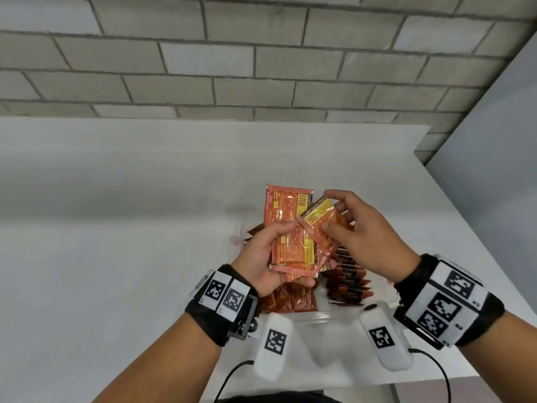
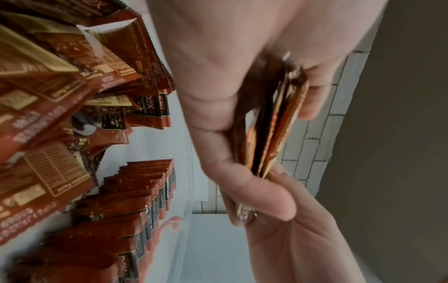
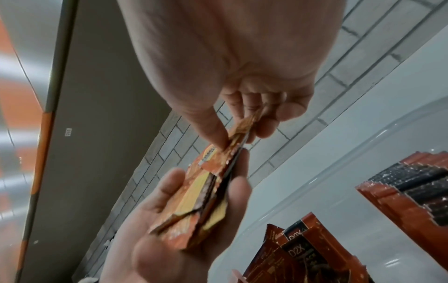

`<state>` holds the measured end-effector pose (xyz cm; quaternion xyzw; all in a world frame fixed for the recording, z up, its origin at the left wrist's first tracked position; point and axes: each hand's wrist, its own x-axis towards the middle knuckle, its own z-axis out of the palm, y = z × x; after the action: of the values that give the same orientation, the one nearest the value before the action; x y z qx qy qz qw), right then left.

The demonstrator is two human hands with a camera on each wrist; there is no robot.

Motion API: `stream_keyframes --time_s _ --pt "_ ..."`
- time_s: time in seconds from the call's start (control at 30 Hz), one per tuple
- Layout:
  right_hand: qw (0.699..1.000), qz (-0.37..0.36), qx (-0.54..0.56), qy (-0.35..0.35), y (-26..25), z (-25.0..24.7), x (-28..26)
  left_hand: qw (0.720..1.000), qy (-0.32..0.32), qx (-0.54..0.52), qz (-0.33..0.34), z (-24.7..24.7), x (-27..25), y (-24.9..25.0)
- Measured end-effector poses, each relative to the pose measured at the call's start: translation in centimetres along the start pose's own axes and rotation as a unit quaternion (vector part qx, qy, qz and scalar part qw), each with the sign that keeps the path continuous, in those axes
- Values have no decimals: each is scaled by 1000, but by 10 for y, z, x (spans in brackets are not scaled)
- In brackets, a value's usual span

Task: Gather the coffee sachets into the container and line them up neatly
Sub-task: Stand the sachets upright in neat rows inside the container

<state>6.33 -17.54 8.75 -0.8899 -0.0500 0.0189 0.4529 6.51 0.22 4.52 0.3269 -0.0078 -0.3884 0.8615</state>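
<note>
Above the clear plastic container (image 1: 315, 317) on the white table (image 1: 116, 228), the left hand (image 1: 261, 257) curls its fingers and thumb around a fanned stack of orange coffee sachets (image 1: 293, 251). The right hand (image 1: 360, 237) pinches one tilted sachet (image 1: 319, 219) between thumb and fingertips at the stack's top. Inside the container, a row of sachets (image 1: 348, 283) stands lined up beside loose sachets (image 1: 290, 301).

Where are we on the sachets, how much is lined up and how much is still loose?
Done: a neat row of sachets stands in the clear container. In hand: the left hand grips a small stack of sachets above it, and the right hand pinches one sachet at the stack. Left: loose sachets in the container still need lining up.
</note>
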Motion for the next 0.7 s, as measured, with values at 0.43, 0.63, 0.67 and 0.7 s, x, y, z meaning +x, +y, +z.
stream_keyframes --time_s 0.43,0.63,0.67,0.7 --pt "992 41 -67 -103 -23 -11 20 983 27 168 -64 -3 7 -11" --pt "994 58 61 -72 -17 -12 21 986 12 158 -54 -6 2 -9" --pt "991 63 108 -52 -14 -13 20 988 15 149 -48 -8 2 -9" --pt "985 68 151 -36 -11 -14 20 989 19 141 -37 -9 1 -8"
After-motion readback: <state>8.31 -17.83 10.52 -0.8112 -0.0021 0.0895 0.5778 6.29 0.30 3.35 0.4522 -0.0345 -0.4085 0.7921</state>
